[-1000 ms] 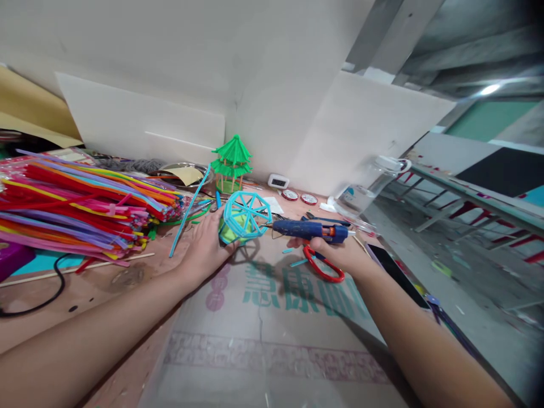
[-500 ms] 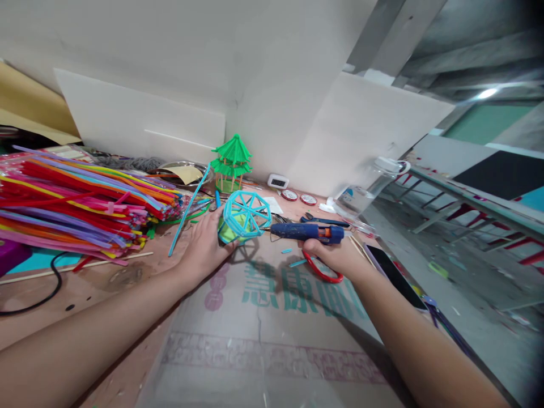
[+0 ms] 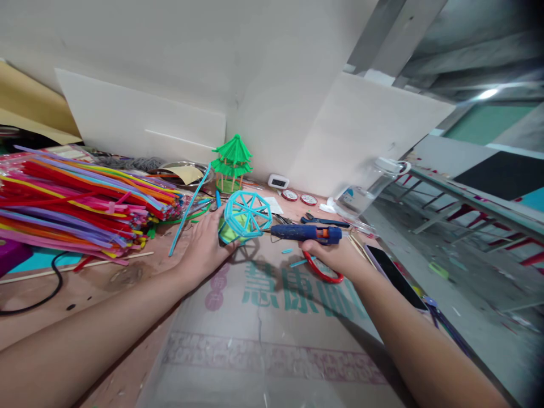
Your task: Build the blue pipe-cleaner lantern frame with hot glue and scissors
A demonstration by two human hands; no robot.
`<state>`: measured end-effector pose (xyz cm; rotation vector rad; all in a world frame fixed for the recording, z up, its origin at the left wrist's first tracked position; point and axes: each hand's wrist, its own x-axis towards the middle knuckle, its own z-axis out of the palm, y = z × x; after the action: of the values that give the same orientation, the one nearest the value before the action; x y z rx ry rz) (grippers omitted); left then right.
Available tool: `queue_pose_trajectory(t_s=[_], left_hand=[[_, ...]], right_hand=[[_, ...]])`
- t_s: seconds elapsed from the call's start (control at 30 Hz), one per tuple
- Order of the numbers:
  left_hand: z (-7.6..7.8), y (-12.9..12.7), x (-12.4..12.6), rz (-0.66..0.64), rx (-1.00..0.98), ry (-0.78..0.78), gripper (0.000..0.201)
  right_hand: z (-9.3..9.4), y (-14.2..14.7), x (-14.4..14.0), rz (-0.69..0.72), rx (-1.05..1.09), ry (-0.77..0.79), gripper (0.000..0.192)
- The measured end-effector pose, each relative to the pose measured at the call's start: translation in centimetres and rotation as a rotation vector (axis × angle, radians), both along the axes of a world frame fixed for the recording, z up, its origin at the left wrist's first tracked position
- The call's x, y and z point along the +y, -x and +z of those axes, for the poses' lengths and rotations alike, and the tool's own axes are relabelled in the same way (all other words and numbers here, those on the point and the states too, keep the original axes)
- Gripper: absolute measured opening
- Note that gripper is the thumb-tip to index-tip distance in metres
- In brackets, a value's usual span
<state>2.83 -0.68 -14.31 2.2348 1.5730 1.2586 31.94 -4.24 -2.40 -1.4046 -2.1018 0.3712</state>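
My left hand point(image 3: 208, 243) is closed around the side of a small pavilion frame of light-blue pipe cleaners point(image 3: 247, 212), with a spoked, many-sided top and a green base. In my right hand point(image 3: 327, 255) is a dark-blue hot glue gun point(image 3: 304, 233), its nozzle pointing left at the frame's lower right edge. Whether the tip touches the frame I cannot tell. Red-handled scissors point(image 3: 325, 271) lie on the cardboard under my right hand, their blades hidden. Short blue pipe cleaner scraps point(image 3: 287, 251) lie close by. Behind the frame stands a finished-looking green two-tiered pavilion point(image 3: 235, 161).
A large heap of coloured pipe cleaners point(image 3: 85, 204) covers the left side. Toward the back are a metal bowl point(image 3: 202, 173), a small white digital timer point(image 3: 278, 181), pliers point(image 3: 325, 221) and a clear water bottle point(image 3: 365, 190). A phone point(image 3: 395, 277) lies along the right edge.
The glue gun has shifted very slightly, its rear end a little to the left. My left hand and the blue frame stay almost where they were.
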Motion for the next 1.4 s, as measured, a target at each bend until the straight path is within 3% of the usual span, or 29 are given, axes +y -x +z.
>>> queue_pose_trajectory(t_s=[0.63, 0.83, 1.13, 1.4], left_hand=[[0.0, 0.0, 0.0, -0.016, 0.006, -0.002, 0.086], [0.1, 0.1, 0.1, 0.003, 0.021, 0.008, 0.084], [0.1, 0.0, 0.0, -0.019, 0.000, 0.022, 0.088], [0.1, 0.1, 0.1, -0.033, -0.007, 0.005, 0.087]], right_hand=[[0.2, 0.1, 0.2, 0.085, 0.100, 0.058, 0.044], [0.6, -0.2, 0.4, 0.274, 0.032, 0.109, 0.055], [0.2, -0.2, 0.5, 0.242, 0.045, 0.023, 0.065], [0.8, 0.0, 0.3, 0.303, 0.055, 0.054, 0.067]])
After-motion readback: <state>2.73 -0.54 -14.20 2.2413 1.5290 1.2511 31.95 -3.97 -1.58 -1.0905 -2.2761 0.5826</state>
